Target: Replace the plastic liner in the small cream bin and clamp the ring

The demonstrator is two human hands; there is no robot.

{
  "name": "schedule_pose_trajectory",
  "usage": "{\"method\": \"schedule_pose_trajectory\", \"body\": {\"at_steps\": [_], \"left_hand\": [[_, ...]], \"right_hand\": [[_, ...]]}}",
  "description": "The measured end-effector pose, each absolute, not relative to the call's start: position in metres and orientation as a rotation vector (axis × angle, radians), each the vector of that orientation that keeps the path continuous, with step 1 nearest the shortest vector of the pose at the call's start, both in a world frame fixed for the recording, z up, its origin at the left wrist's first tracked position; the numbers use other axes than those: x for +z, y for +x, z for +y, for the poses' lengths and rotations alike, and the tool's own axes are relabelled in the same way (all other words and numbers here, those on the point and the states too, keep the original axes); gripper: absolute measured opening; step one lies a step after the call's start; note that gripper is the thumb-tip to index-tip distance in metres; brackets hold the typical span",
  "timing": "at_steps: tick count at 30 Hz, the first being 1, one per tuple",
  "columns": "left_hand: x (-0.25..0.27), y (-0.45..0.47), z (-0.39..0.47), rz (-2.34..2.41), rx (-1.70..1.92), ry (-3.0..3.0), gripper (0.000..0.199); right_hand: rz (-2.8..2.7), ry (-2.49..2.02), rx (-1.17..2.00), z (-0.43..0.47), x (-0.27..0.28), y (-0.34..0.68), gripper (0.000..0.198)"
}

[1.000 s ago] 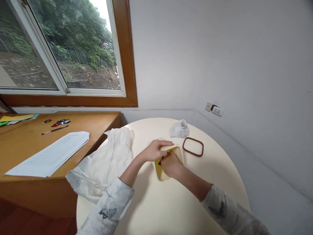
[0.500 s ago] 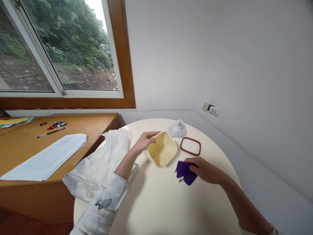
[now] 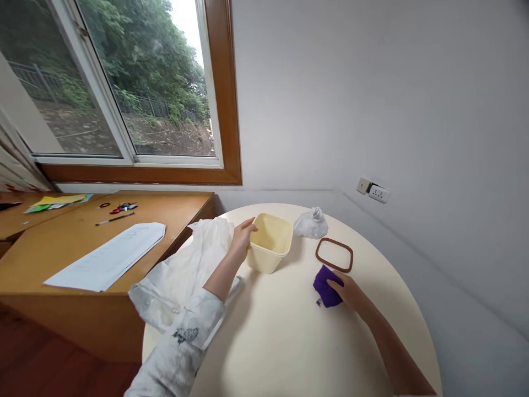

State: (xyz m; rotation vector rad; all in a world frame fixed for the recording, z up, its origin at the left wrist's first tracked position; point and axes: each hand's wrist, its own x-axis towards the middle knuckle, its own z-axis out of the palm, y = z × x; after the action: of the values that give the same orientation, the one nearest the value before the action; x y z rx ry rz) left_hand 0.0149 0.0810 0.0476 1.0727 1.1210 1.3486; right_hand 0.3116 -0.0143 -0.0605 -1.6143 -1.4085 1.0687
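My left hand (image 3: 242, 238) grips the left rim of a pale yellow plastic bin (image 3: 264, 258), thumb inside and fingers outside. The bin is roughly square and leans slightly, its open top facing up and toward me; no contents show in it. In my right hand (image 3: 346, 289) is a bunched purple cloth (image 3: 328, 286), pinched between thumb and fingers low over the table. A brown rounded-square ring (image 3: 317, 253) lies flat just beyond the cloth.
On the round cream table (image 3: 285, 342), a knotted white plastic bag (image 3: 311, 225) sits behind the ring. A large crumpled white plastic bag (image 3: 194, 259) covers the left side. The wooden desk (image 3: 124, 207) at left holds papers (image 3: 111, 256), a pen (image 3: 114, 219) and small items.
The bin has tipped more upright, its opening turning away from the right. The purple cloth is bunched tighter in my right hand. My view has swung a little left.
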Motion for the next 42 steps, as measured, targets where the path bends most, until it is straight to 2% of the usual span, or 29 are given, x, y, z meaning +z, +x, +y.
{"method": "schedule_pose_trajectory", "body": {"at_steps": [13, 21, 29, 34, 37, 42], "left_hand": [[0.025, 0.014, 0.093, 1.144, 1.415, 0.905, 0.042], [0.021, 0.015, 0.076, 1.081, 1.433, 0.985, 0.044], [0.010, 0.007, 0.040, 1.130, 1.608, 1.106, 0.036], [0.003, 0.008, 0.020, 1.165, 1.743, 1.168, 0.030], [0.004, 0.009, 0.010, 1.162, 1.798, 1.233, 0.028], [0.012, 0.014, -0.005, 1.095, 1.920, 1.345, 0.022]], "right_hand": [[-1.469, -1.763, 0.609, -0.021, -0.058, 0.313, 0.030], [-1.399, -1.752, 0.499, -0.022, -0.055, 0.316, 0.026], [-1.240, -1.712, 0.196, -0.005, -0.035, 0.330, 0.038], [-1.586, -1.696, -0.213, 0.015, -0.041, 0.320, 0.036], [-1.766, -1.672, -0.190, 0.019, -0.055, 0.308, 0.031], [-1.834, -1.753, -0.231, 0.026, -0.068, 0.301, 0.034]]}}
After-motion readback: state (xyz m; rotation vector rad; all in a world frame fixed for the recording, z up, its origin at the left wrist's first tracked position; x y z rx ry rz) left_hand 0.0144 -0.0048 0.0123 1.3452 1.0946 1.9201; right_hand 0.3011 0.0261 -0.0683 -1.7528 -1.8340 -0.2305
